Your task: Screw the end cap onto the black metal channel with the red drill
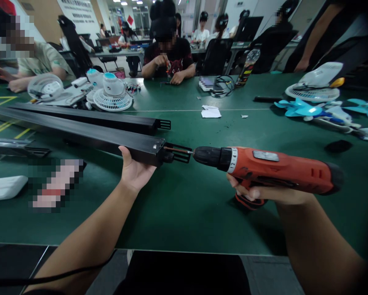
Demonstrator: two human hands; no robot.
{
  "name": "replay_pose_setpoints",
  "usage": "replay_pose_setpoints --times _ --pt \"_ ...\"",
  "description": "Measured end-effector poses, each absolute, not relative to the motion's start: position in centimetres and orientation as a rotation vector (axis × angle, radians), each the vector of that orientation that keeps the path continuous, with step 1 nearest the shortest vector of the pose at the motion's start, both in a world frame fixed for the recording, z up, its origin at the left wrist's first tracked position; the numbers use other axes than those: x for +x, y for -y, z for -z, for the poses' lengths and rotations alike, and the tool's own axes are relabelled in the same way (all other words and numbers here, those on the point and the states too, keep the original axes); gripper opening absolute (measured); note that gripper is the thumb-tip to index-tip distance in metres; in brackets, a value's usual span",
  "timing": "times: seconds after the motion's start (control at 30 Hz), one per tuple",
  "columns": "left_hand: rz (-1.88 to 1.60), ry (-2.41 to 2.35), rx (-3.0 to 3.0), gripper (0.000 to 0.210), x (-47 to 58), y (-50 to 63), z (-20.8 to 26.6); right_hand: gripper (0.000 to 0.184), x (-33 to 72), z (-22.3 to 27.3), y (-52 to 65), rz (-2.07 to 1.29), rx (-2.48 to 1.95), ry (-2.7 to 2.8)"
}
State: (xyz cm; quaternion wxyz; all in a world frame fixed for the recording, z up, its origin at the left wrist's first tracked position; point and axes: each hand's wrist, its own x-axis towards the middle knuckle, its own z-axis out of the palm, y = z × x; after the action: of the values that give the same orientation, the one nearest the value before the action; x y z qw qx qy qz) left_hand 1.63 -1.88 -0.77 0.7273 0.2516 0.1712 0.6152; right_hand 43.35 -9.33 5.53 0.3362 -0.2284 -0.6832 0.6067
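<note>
Left hand (pixel 135 171) cups the black housing (pixel 79 133) end from below, right hand (pixel 264 193) fingers wrapped round orange drill (pixel 276 168), bit (pixel 178 150) at the housing's right end.

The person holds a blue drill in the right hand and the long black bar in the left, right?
Not quite. The head view shows the drill is orange, not blue. The rest holds: the right hand grips it, and the left hand holds the long black bar.

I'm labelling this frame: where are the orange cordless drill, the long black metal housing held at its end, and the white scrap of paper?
orange cordless drill (pixel 282 170), head view, on its body.
long black metal housing (pixel 110 141), head view, on its side wall.
white scrap of paper (pixel 211 113), head view, on its middle.
</note>
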Motion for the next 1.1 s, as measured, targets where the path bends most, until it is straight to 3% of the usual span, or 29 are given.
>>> replay_pose_setpoints --times 0.2,0.4,0.6,0.67,0.77,0.83,1.1 --pt "-1.348 -0.347 0.543 0.099 1.4 1.8 1.0 0.029 43.5 -5.4 9.2 -1.573 -0.57 1.786" --pt "-1.41 -0.439 0.563 0.11 1.9 2.3 0.5 0.028 43.8 -4.6 9.7 -1.595 -0.61 1.794" --pt "-1.414 -0.406 0.551 0.109 2.0 2.5 0.3 0.089 43.6 -4.5 9.9 -1.551 -0.524 1.703" --pt "-1.421 -0.415 0.55 0.109 2.1 2.5 0.4 0.079 43.7 -4.7 9.9 -1.53 -0.571 1.725" --pt "-1.413 -0.385 0.536 0.105 1.9 2.4 0.7 0.038 43.8 -5.1 9.8 -1.543 -0.609 1.786" --pt "-1.399 -0.351 0.525 0.102 1.5 2.2 1.0 0.023 43.9 -5.2 9.7 -1.559 -0.603 1.814" --pt "-1.372 -0.37 0.513 0.097 0.3 1.7 2.0 0.03 43.8 -5.3 9.6 -1.575 -0.595 1.846"
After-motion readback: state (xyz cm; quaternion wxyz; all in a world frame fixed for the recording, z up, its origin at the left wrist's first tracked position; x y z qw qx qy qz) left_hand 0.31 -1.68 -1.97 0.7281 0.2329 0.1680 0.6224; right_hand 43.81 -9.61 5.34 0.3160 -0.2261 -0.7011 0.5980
